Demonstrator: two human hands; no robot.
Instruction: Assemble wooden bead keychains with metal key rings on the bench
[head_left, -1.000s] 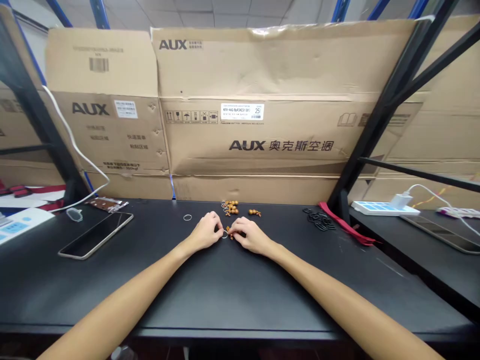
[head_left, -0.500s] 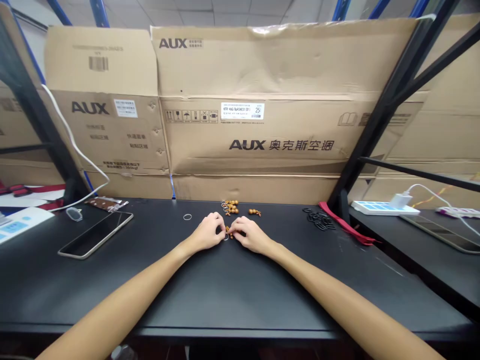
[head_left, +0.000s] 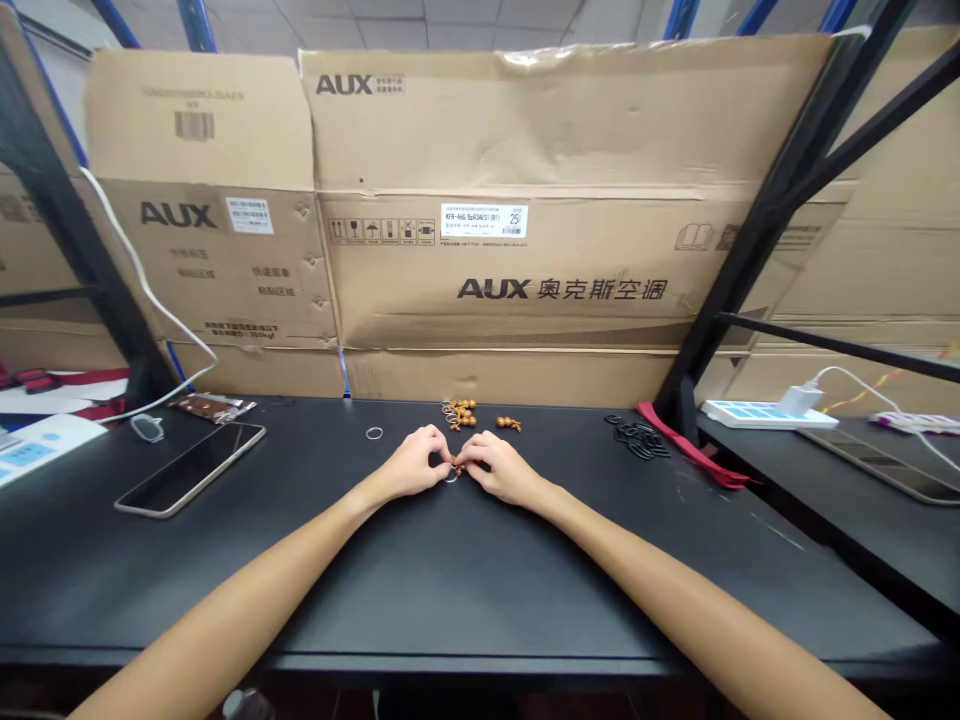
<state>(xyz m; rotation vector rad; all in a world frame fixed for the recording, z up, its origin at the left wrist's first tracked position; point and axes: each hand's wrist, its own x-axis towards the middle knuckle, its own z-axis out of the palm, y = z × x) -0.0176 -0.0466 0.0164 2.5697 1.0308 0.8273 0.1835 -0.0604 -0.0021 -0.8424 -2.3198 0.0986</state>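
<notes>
My left hand pinches a small silver key ring just above the black table. Against it, my right hand has its fingertips closed on a brown gourd charm, most of which the fingers cover. Whether the ring passes through the charm's cord I cannot tell. Beyond the hands lies a cluster of gourd charms with rings at its left side, and a single gourd charm sits to its right. A loose key ring lies flat left of my left hand.
A phone and a brown packet lie at the left. Several black rings and a red strap are at the right. Cardboard stands along the back, between black metal posts. A power strip is at far right.
The ring between my hands has shifted slightly down and right and is now more covered by my fingers. Both hands stay close together in nearly the same place.
</notes>
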